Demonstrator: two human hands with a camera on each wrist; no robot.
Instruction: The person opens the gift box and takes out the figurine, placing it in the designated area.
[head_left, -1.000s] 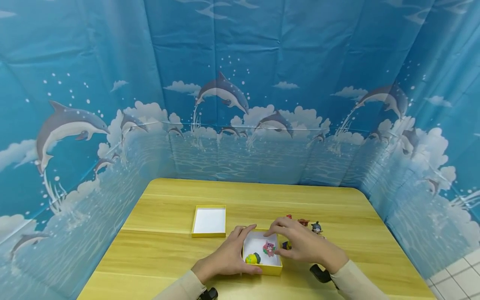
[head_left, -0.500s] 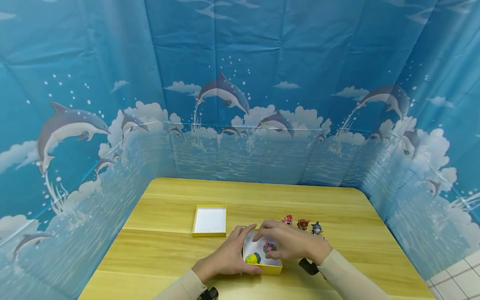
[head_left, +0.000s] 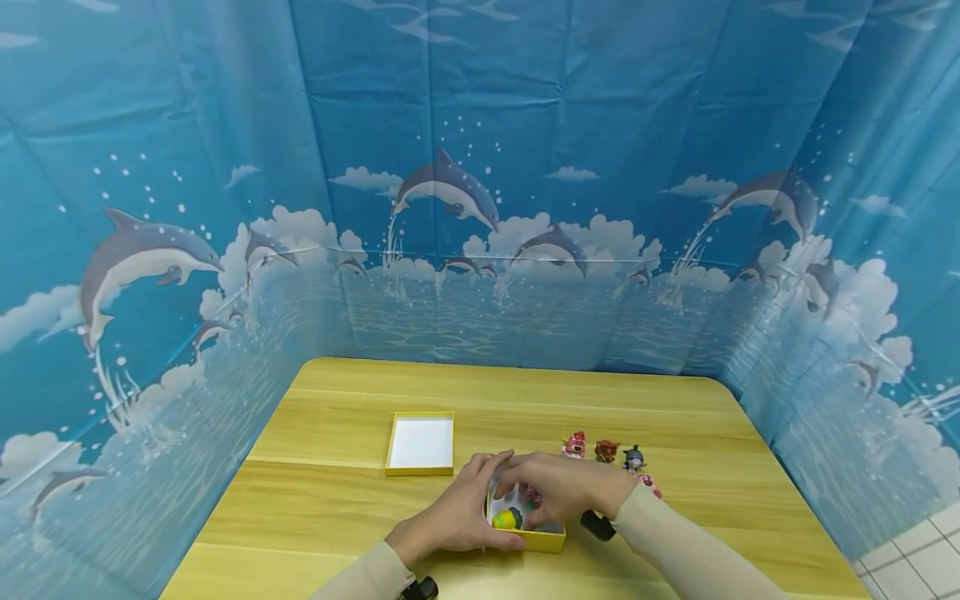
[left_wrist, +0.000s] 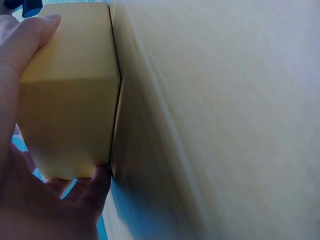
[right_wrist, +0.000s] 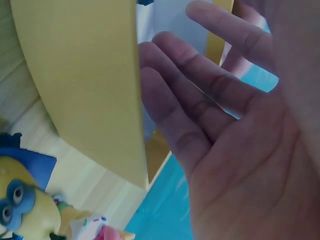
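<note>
My left hand point(head_left: 457, 512) grips the left side of a small yellow box point(head_left: 546, 542) with a white inside. In the left wrist view the thumb lies on one face of the box point(left_wrist: 70, 125) and the fingers wrap the opposite side. My right hand point(head_left: 566, 485) reaches into the box from the right, fingers loosely bent and spread. Under it sits a pink figurine point(head_left: 533, 502), mostly covered. A yellow figurine with a grey-green part point(head_left: 507, 518) lies at the box's front left, close to the right thumb. Neither figurine is visibly held.
The box's shallow lid point(head_left: 421, 443) lies inside-up at the back left. Right of the box stand several figurines, among them a red-and-pink one point(head_left: 575, 445), a brown one point(head_left: 607, 451) and a grey-hooded one point(head_left: 633, 458). A goggled yellow figurine point(right_wrist: 37, 205) shows in the right wrist view.
My right hand has moved left over the pink figurine and lower into the box, uncovering the figurines on the table at right. The left hand keeps its hold on the box.
</note>
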